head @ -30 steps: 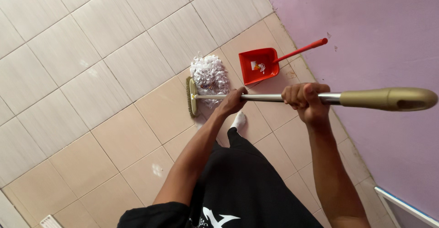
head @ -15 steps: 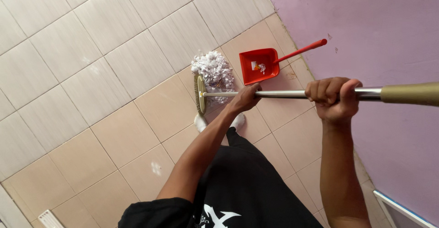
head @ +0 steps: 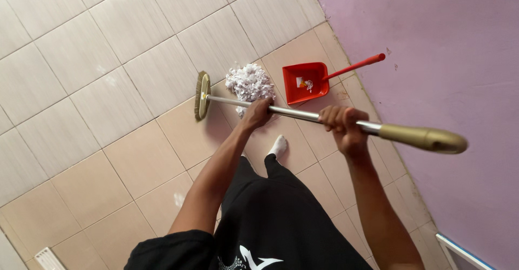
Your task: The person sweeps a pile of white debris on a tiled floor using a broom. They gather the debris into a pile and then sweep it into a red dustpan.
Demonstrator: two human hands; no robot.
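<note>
I hold a broom by its long metal handle [head: 303, 114] with both hands. My left hand [head: 256, 113] grips lower down the shaft, my right hand [head: 339, 125] higher up, just below the gold end grip [head: 421, 138]. The gold broom head [head: 202, 94] rests on the tiled floor, to the left of a heap of white paper scraps [head: 248, 82]. A red dustpan [head: 307, 81] lies right of the heap, its handle pointing toward the wall, with a few scraps inside.
A purple wall [head: 432, 43] runs along the right side. My white-socked foot [head: 278, 145] and black trousers stand below the broom handle. The floor is beige and pinkish tiles [head: 108, 86]. A white vent grille [head: 48, 259] shows at the bottom left.
The broom head has swung left, away from the paper heap, which it touched before. Both hands shifted along with the handle. The dustpan has stayed where it was.
</note>
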